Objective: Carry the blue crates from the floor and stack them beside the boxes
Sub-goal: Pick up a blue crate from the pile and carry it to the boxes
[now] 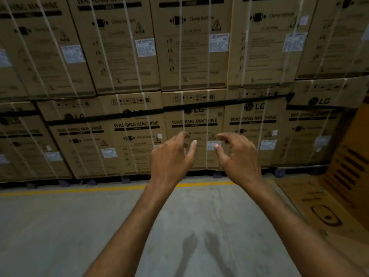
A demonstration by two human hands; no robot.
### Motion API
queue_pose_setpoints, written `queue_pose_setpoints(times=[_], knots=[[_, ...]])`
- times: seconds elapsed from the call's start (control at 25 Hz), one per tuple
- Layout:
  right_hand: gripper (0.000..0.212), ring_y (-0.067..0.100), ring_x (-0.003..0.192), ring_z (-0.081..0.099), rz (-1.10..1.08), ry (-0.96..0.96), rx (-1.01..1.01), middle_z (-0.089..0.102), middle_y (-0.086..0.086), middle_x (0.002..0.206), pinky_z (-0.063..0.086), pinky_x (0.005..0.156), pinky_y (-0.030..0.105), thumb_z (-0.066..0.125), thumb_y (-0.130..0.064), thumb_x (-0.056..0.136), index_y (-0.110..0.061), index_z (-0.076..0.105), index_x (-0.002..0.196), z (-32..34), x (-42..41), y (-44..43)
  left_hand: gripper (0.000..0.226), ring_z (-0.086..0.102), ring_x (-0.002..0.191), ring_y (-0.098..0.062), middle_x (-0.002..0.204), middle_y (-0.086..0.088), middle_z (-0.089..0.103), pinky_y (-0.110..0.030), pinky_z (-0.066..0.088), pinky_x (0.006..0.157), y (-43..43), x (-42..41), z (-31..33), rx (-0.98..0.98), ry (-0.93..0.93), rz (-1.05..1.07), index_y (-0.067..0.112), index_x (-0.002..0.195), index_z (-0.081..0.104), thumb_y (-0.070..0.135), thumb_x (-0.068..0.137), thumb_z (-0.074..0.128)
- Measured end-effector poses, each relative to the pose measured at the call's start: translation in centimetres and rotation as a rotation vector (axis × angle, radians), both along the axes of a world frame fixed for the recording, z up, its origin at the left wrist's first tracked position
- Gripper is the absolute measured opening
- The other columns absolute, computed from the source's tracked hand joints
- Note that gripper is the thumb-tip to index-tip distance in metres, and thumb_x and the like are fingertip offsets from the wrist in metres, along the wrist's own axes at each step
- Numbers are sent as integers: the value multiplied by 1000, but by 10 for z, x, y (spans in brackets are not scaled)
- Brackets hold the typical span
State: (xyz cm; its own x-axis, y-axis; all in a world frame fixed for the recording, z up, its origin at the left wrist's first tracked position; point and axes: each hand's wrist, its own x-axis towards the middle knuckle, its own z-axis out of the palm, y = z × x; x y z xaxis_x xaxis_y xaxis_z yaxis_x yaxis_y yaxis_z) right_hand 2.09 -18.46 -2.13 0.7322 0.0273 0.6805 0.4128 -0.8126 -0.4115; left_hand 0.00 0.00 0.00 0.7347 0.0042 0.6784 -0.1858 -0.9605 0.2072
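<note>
No blue crate shows in the head view. A wall of brown washing machine boxes (191,124) stands in front of me, two rows high, bound with white straps. My left hand (171,156) and my right hand (237,154) are held out side by side in the air before the lower row. Their fingers are loosely curled and hold nothing. Neither hand touches a box.
Grey concrete floor (60,226) stretches below my arms, with a yellow line (79,190) painted along the foot of the boxes. The boxes rest on dark pallets (279,172). A flattened cardboard sheet (329,196) lies and leans at the right edge.
</note>
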Motion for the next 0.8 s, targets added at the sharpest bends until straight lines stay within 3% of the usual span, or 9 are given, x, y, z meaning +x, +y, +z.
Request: queue_pose_setpoints(times=[0.16,0.28,0.4,0.64,0.8], knots=[[28,2,97,60,-11,39,99,67,-14,109,55,87,35,64,-33,92,-29,63,120,-14,-22,-14,38,69,70,-4,85,13,73,-29,57,60,-22,-6,-11,-56,39,-111,32,116,60,58,98,40],[28,2,97,60,-120,58,110,66,-16,109,55,85,34,62,-34,92,-32,62,120,-18,-38,-29,36,68,73,0,91,14,73,-26,57,60,-40,-7,-11,-30,34,-245,32,118,61,56,98,43],[29,6,101,60,-293,46,89,67,-14,111,53,89,38,61,-35,92,-31,62,121,-24,-64,-43,36,67,88,-4,104,13,71,-26,55,65,-58,-10,-16,60,-10,-383,31,123,58,53,98,45],[31,14,111,57,-703,111,-84,66,-11,118,45,92,35,59,-34,91,-28,64,121,-55,-158,-44,41,56,118,-17,125,5,63,-35,44,89,-85,-43,-54,229,-58,-691,25,128,56,48,95,48],[30,18,109,58,-935,162,-149,67,-7,117,44,91,37,60,-30,90,-26,65,119,-82,-244,-49,44,52,124,-21,130,2,60,-39,42,95,-117,-88,-84,326,-34,-917,23,132,54,46,95,48]])
